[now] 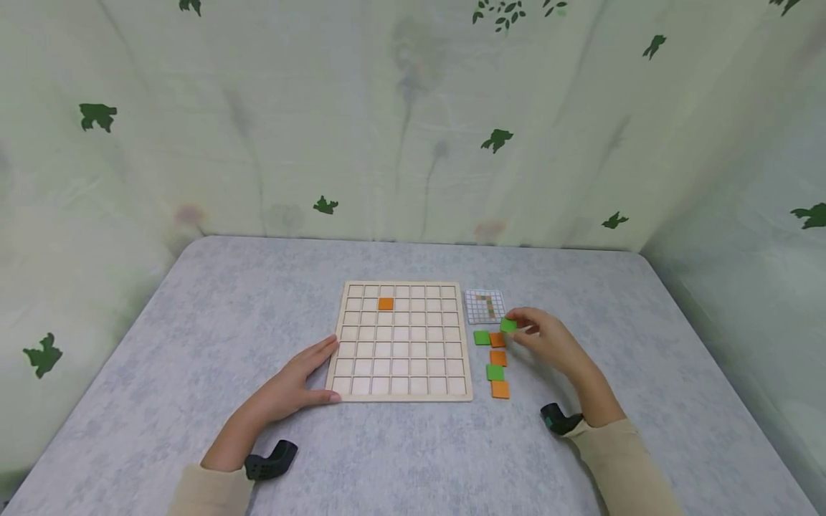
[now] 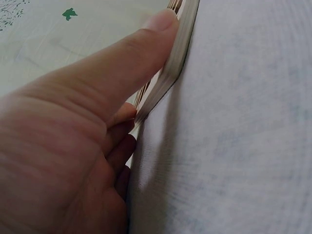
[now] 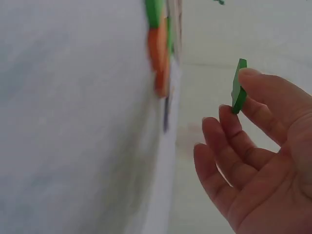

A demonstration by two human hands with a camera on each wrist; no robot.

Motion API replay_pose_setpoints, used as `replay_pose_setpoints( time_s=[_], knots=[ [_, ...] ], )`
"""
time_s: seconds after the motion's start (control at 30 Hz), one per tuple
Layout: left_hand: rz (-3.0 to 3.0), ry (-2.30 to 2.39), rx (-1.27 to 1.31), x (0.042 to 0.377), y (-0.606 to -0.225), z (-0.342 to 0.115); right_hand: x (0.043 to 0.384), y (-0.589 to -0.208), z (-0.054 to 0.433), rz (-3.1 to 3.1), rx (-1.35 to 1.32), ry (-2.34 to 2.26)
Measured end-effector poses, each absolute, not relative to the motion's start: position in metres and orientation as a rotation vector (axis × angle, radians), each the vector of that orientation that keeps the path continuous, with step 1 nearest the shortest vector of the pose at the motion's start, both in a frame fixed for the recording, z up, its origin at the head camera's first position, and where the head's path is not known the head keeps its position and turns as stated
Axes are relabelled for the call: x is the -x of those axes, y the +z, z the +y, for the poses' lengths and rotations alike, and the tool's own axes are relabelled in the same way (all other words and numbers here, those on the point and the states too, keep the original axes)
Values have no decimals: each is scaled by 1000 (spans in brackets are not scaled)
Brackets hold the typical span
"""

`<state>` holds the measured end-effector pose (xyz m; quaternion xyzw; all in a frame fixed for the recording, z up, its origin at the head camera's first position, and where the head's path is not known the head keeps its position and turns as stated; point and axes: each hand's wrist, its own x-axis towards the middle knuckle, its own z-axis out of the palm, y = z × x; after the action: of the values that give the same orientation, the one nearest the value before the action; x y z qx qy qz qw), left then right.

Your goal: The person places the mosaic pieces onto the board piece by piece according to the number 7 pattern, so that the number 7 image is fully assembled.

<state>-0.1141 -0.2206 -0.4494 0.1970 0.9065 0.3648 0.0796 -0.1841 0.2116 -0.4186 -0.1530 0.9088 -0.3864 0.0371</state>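
Note:
My right hand (image 1: pixel 548 340) pinches a green square tile (image 1: pixel 508 325) between thumb and fingertips. In the right wrist view that tile (image 3: pixel 238 87) is held up off the table, seen nearly edge-on. A wooden grid board (image 1: pixel 402 396) lies flat in the middle, with one orange tile (image 1: pixel 386 304) in its second row from the far edge. At the board's near left corner rests my left hand (image 1: pixel 290 390), fingers extended along the left side and thumb at the near edge. The left wrist view shows the thumb (image 2: pixel 141 53) lying over the board's rim.
Right of the board lie loose tiles: green (image 1: pixel 482 337), orange (image 1: pixel 497 340), another orange (image 1: pixel 498 358), green (image 1: pixel 495 373) and a nearest orange (image 1: pixel 500 390). Beyond them sits a small pattern card (image 1: pixel 485 307). A patterned curtain (image 1: pixel 413 143) stands behind the grey table (image 1: pixel 271 287).

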Motion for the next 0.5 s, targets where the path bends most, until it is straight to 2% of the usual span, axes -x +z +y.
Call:
replay_pose_setpoints(
  time_s=[0.3,0.5],
  knots=[
    [2707,1102,-583,114,-448,-221,206,-393,168,2729,723,-1361],
    [2709,1096,-572,113,-447,-220,223,-390,127,2656,825,-1471]
  ],
)
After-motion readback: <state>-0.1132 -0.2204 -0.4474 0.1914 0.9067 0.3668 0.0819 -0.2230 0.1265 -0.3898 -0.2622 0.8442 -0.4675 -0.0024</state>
